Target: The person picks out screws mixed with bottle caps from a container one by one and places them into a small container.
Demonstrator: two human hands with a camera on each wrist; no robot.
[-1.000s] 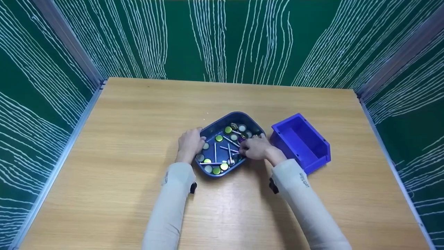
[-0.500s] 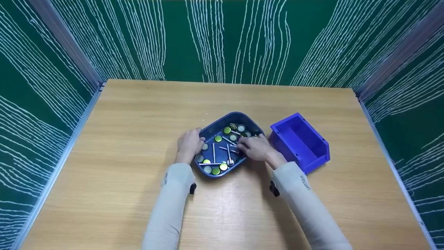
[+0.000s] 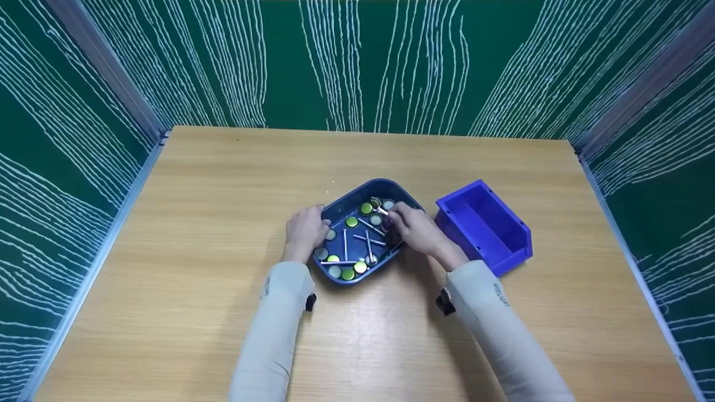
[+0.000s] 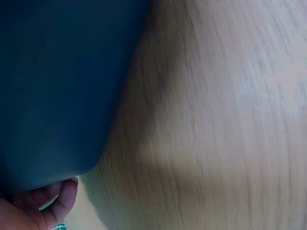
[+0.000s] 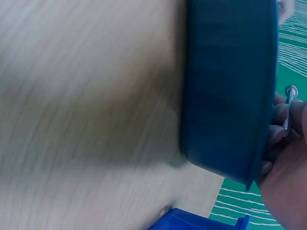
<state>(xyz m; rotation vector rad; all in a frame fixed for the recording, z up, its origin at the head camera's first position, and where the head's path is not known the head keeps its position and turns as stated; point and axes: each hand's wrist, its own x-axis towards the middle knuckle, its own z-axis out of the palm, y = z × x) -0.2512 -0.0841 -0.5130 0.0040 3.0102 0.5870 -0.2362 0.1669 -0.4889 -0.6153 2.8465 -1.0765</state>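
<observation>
My left hand (image 3: 304,231) grips the left rim of a dark blue tray (image 3: 349,198). In the left wrist view its fingers (image 4: 64,203) curl against the tray's outer wall. Over the tray's right side, my right hand (image 3: 419,229) pinches a silver screw (image 5: 289,108) between thumb and fingers, its round head pointing up in the right wrist view. Several more long screws (image 3: 345,245) lie crossed on the tray's floor. Among them are bottle caps, some yellow-green (image 3: 351,221), others pale side up (image 3: 334,272). The right hand hides part of the tray's contents.
A bright blue open-fronted bin (image 3: 483,226) stands just right of the tray, near my right wrist. Both rest on a wooden table (image 3: 223,184). Green walls (image 3: 290,67) with white streaks enclose its back and sides.
My right hand has risen slightly from the tray's contents with a screw now showing in its fingers. The left hand has stayed at the tray's rim.
</observation>
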